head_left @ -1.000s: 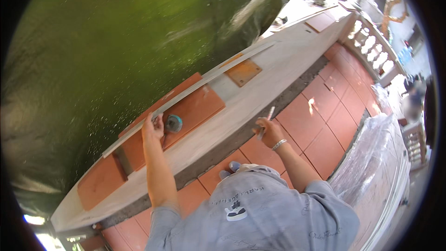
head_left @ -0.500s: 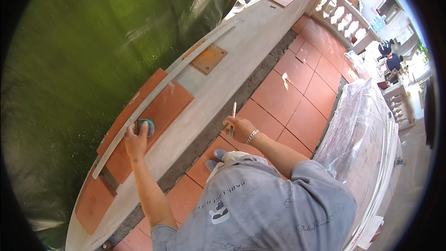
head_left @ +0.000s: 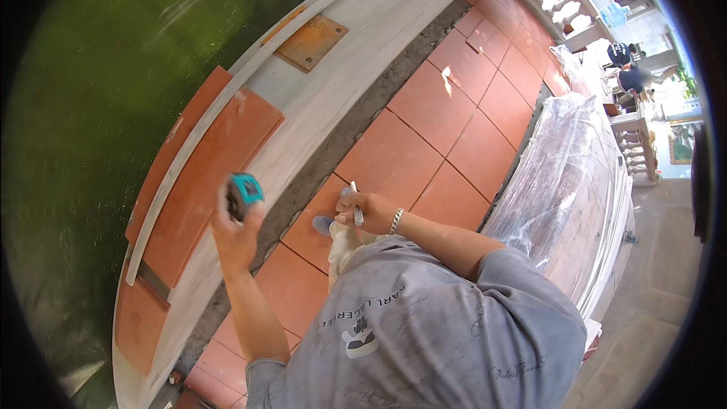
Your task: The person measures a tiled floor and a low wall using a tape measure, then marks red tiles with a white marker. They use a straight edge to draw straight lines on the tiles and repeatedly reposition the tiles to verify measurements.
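Note:
My left hand (head_left: 238,223) grips a teal-and-black tape measure (head_left: 245,189) over the edge of a pale stone ledge (head_left: 394,15). Loose terracotta tiles (head_left: 216,148) lie on that ledge, with a long pale strip (head_left: 175,174) laid along them. Farther along sits a rust-orange plate (head_left: 310,43) with holes. My right hand (head_left: 357,208) is closed around a slim white pen-like tool (head_left: 354,190), low over the terracotta floor tiles (head_left: 409,155), near my feet.
A dark cement strip (head_left: 404,68) borders the floor tiles. Green sheeting (head_left: 91,106) hangs at the left. A plastic-wrapped bundle (head_left: 553,174) lies at the right. A balustrade (head_left: 553,4) runs at the back; beyond it are people (head_left: 627,77) and blue water bottles (head_left: 613,14).
My left hand has left the pale strip, taken hold of the tape measure and lifted it off the tile. My right hand has moved down and leftward. My view has shifted.

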